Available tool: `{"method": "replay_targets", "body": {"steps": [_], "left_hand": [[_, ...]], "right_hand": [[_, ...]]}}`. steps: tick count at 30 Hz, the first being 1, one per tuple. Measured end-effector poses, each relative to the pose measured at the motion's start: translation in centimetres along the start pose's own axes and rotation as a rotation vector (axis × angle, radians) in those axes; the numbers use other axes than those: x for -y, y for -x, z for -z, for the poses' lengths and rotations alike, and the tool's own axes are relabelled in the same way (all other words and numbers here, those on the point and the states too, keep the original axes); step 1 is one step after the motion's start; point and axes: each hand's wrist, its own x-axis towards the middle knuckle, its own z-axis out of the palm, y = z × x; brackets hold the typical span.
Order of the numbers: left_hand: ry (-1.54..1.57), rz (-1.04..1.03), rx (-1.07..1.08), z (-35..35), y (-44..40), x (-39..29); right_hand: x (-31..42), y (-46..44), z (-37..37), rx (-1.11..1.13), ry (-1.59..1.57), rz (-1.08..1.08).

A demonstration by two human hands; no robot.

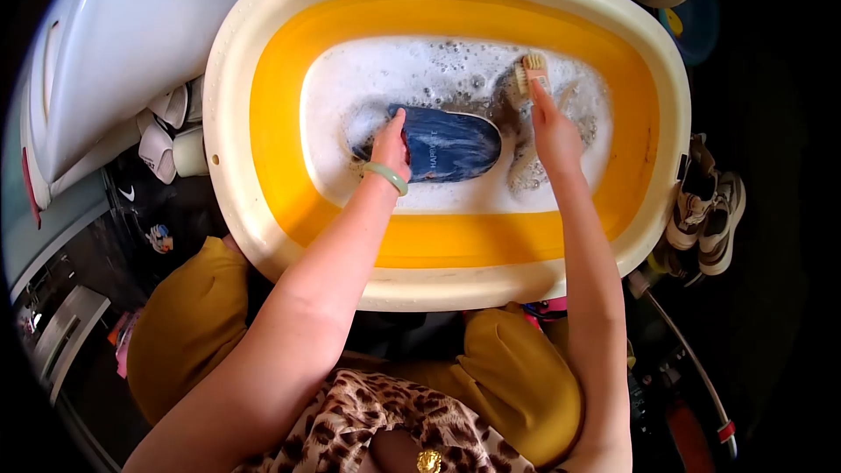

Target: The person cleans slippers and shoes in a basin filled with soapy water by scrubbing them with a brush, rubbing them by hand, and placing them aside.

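A dark blue slipper (460, 142) with pale lettering and streaks of suds across its top lies in foamy water, toe pointing right. My left hand (392, 147) grips it at the foot opening; some fingers are hidden inside or behind it. To the right, my right hand (554, 133) is closed around the handle of a scrub brush (534, 74) with light bristles and a wooden-looking body. The brush is over the suds, apart from the slipper. Both hands are within an oval tub (447, 291) with a cream rim and yellow walls.
Pale slippers (156, 151) sit left of the tub, below a white appliance-like body (158, 44). A pair of sneakers (714, 215) stands close to the tub's right rim. A blue basin (698, 26) is at the upper right. My knees flank the near rim.
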Motion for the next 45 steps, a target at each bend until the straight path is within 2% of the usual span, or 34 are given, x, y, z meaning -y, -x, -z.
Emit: {"method": "replay_targets", "body": {"steps": [2, 3, 4, 5, 6, 7, 8, 10, 12, 15, 17, 20, 23, 24, 27, 29, 30, 32, 33, 35, 36, 37, 39, 41, 45], "left_hand": [[0.038, 0.055, 0.076, -0.5, 0.3, -0.4], [0.081, 0.109, 0.126, -0.5, 0.3, -0.5], [0.048, 0.093, 0.101, -0.1, -0.6, 0.0], [0.051, 0.094, 0.089, -0.2, -0.4, -0.1], [0.070, 0.117, 0.070, -0.4, 0.1, -0.2], [0.084, 0.139, 0.059, -0.6, 0.3, -0.3], [0.084, 0.057, 0.147, 0.4, -1.3, 0.6], [0.086, 0.071, 0.140, 0.1, -0.4, -0.1], [0.147, 0.091, 0.164, 0.3, -0.5, -0.3], [-0.011, 0.114, 0.034, 0.1, -1.3, -0.1], [-0.136, 0.092, 0.040, 0.0, -0.8, -0.3], [-0.053, -0.008, 0.049, -1.0, -0.3, 0.5], [-0.132, -0.020, -0.013, 0.1, -1.3, 0.8], [-0.132, -0.065, -0.037, -0.1, -1.8, 0.7], [-0.184, -0.029, -0.057, -0.1, -1.2, 0.4], [-0.136, -0.028, -0.062, -0.8, -0.5, 0.0], [-0.200, 0.000, -0.091, -0.7, -0.6, -0.2], [-0.250, 0.029, -0.132, -0.5, -0.8, -0.1], [-0.213, -0.004, -0.140, -0.6, -1.3, 0.3], [-0.191, -0.034, -0.154, -0.3, -1.2, 0.8], [-0.223, -0.047, -0.133, -0.1, -1.2, 0.6], [-0.258, -0.059, -0.109, -0.1, -1.2, 0.3], [-0.210, -0.046, -0.083, -0.2, -1.0, 0.2], [-0.067, -0.016, -0.029, -0.5, -1.0, 0.2], [-0.159, -0.035, -0.117, 0.1, -1.9, 0.7]], "right_hand": [[-0.2, 0.0, -1.9, 0.043, -0.040, -0.064], [-0.2, 1.3, -3.1, 0.043, -0.242, 0.026], [1.7, 3.0, -3.0, 0.140, -0.391, -0.022], [3.5, 4.6, -3.0, 0.130, -0.430, 0.102], [6.2, 5.7, -2.3, 0.252, -0.336, 0.022], [7.8, 6.2, -2.6, 0.251, -0.385, 0.111], [8.9, 6.1, -3.4, 0.275, -0.347, 0.168], [10.2, 5.5, -4.4, 0.287, -0.254, 0.255], [9.6, 5.8, -4.6, 0.250, -0.248, 0.293], [5.3, 7.2, -2.2, 0.298, -0.038, 0.257], [1.8, 7.7, -1.9, 0.194, 0.046, 0.126], [2.5, 7.6, -1.6, 0.133, 0.003, 0.151], [7.8, 6.1, -2.2, 0.184, -0.062, 0.257], [8.1, 5.9, -2.9, 0.184, -0.068, 0.252], [6.5, 6.0, -4.1, 0.164, -0.117, 0.360], [2.3, 7.3, -2.3, 0.229, 0.100, 0.224], [0.8, 7.7, -1.4, 0.228, 0.106, 0.228], [-1.1, 8.2, -0.1, 0.223, 0.211, 0.101], [-0.9, 8.1, -0.1, 0.231, 0.215, 0.106], [1.3, 7.6, -0.2, 0.102, -0.106, 0.251], [3.5, 7.1, -0.2, 0.242, -0.079, 0.233], [5.6, 6.8, -0.8, 0.246, -0.140, 0.314], [7.7, 6.1, -2.6, 0.318, -0.016, 0.367], [5.5, 6.7, -2.6, 0.316, -0.040, 0.321], [-2.0, 8.7, -0.8, 0.343, 0.022, 0.189]]}}
